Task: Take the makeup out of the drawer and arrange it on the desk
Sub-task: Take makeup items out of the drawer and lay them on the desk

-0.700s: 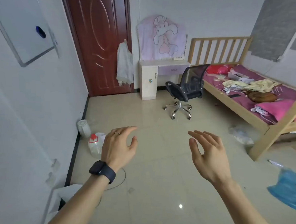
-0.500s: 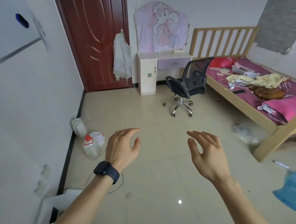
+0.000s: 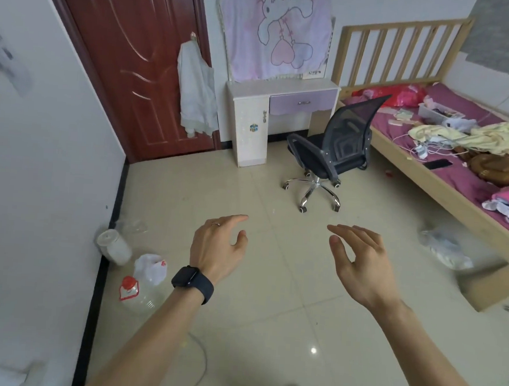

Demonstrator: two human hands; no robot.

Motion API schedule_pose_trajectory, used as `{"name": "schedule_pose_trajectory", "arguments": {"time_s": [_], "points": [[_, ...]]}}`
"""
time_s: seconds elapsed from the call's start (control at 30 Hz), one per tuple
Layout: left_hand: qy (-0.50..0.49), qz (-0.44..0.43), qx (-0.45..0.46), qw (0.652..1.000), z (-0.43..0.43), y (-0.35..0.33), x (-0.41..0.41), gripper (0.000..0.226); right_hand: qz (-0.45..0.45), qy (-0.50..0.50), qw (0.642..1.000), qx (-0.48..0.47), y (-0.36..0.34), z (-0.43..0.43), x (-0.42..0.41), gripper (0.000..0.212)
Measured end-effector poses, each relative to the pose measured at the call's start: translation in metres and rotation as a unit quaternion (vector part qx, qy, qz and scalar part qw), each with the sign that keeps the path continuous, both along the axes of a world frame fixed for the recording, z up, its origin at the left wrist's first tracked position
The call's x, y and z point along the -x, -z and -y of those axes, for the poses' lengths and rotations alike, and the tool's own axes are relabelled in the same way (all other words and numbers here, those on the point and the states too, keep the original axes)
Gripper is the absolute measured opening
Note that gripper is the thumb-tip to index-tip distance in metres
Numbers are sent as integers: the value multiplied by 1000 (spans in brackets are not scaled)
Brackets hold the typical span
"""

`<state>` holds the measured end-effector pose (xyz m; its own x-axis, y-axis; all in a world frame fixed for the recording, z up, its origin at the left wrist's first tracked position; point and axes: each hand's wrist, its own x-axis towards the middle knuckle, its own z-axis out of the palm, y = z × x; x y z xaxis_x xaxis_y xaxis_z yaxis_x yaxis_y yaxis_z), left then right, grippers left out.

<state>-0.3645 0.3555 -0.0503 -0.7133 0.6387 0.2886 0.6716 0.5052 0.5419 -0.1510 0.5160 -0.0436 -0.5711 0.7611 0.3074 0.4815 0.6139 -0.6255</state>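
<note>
A small white desk (image 3: 249, 123) stands against the far wall, with a closed purple drawer (image 3: 303, 102) under its top. No makeup shows. A black mesh office chair (image 3: 331, 150) stands in front of the desk, turned sideways. My left hand (image 3: 216, 244), with a black watch on the wrist, hovers over the floor with relaxed fingers and holds nothing. My right hand (image 3: 360, 257) hovers beside it, also loose and holding nothing. Both hands are far from the desk.
A red-brown door (image 3: 135, 64) with a white garment (image 3: 197, 92) hanging on it is left of the desk. A wooden bed (image 3: 446, 188) with clutter fills the right side. A plastic jug (image 3: 134, 293), a white canister (image 3: 114, 246) and bags lie by the left wall.
The view has moved closer to the desk and chair, which now look larger. Both hands stay raised and loose in about the same pose.
</note>
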Motion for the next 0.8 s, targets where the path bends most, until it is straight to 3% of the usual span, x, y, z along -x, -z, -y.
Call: {"name": "schedule_pose_trajectory", "arguments": {"time_s": [0.37,0.8], "points": [[-11,3,34,999,-211,6,211,34,-12,-27,999,13,20,-228,223,24],[14,101,54,993,-428,43,478,41,9,-64,997,52,48,-434,490,25]]}}
